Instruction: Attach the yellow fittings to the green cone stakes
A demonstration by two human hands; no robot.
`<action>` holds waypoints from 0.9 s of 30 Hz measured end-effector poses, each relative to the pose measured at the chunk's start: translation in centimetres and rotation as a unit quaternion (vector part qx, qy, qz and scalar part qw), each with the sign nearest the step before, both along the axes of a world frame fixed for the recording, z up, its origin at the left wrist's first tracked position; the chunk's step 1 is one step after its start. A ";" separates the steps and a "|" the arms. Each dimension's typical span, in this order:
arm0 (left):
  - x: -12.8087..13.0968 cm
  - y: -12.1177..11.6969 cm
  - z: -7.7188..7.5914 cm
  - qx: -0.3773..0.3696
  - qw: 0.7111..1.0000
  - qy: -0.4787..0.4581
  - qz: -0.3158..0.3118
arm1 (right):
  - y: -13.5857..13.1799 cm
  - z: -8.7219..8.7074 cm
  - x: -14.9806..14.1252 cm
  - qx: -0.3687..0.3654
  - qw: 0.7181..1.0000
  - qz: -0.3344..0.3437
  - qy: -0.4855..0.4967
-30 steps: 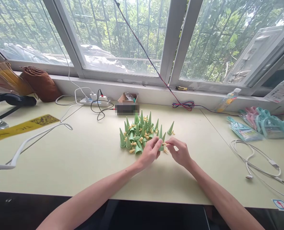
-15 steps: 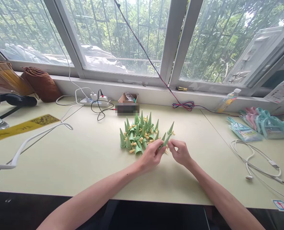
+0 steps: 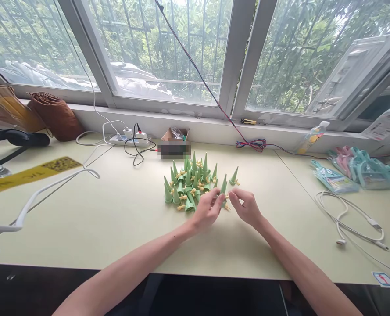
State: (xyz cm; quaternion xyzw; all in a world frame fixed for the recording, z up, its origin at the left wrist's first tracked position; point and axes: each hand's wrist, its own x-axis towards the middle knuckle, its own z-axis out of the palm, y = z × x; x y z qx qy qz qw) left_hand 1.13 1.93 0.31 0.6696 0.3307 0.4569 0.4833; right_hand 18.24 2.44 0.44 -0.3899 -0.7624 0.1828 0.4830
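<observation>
My left hand is closed around a green plant-watering spike, its pointed tip upward. A small yellow valve sticks out from the right side of that spike. Fingertips of my right hand are pinched at the valve's outer end. Just beyond and left of my hands lies a cluster of similar green spikes with yellow valves, some upright and some on their sides. One more spike stands apart, behind my right hand. My left fingers hide the held spike's lower part.
A blurred dark box and a small open carton sit behind the cluster. White cables and bagged teal and pink items lie at right, near a bottle. A yellow tag hangs at left.
The held spike has turned from leaning right to nearly upright. Its yellow valve now shows between my hands. My right hand has shifted slightly left and down.
</observation>
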 end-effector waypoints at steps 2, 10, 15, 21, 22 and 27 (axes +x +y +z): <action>0.1 0.0 0.3 -0.048 0.998 -0.045 -0.005 | -0.1 0.2 0.0 -0.012 1.000 0.011 0.011; -0.1 0.1 1.0 -0.109 0.990 -0.091 -0.020 | 0.0 -0.1 0.2 0.037 0.999 0.011 -0.028; -0.1 0.1 0.9 -0.113 0.988 -0.095 -0.031 | 0.2 -0.6 0.4 0.081 0.995 0.013 -0.056; -0.1 0.1 0.8 -0.102 0.991 -0.078 -0.031 | 0.1 -0.5 0.3 0.088 0.994 0.013 -0.070; -0.1 0.1 0.7 -0.095 0.992 -0.072 -0.031 | 0.1 -0.5 0.2 0.081 0.994 0.013 -0.069; -0.4 0.3 0.2 -0.041 0.998 -0.031 -0.029 | -0.2 -0.4 -0.1 0.005 0.999 0.020 -0.033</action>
